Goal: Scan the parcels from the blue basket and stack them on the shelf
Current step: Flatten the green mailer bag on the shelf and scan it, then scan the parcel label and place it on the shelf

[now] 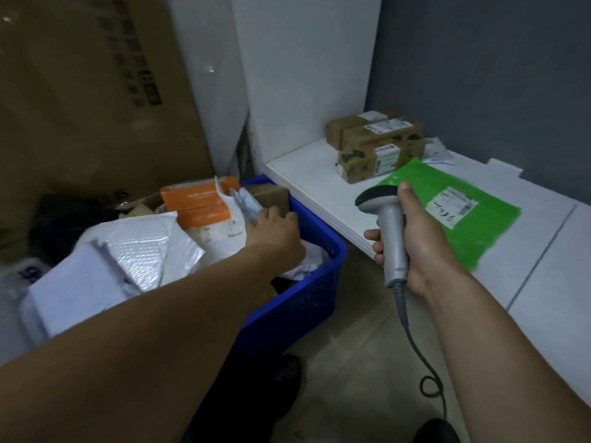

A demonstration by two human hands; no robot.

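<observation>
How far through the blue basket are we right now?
Done: brown boxes stacked on the shelf, a green mailer in front of them. In hand: right hand grips the scanner; left hand reaches a small brown box in the blue basket. Left: white mailers and orange boxes heaped there.

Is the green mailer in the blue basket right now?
No, the green mailer lies flat on the white shelf, outside the blue basket, near the stacked brown boxes.

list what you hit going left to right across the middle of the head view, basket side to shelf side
white bubble mailer → orange boxes → left hand reaching into the basket → scanner gripped by the right hand → green mailer on the shelf
</observation>
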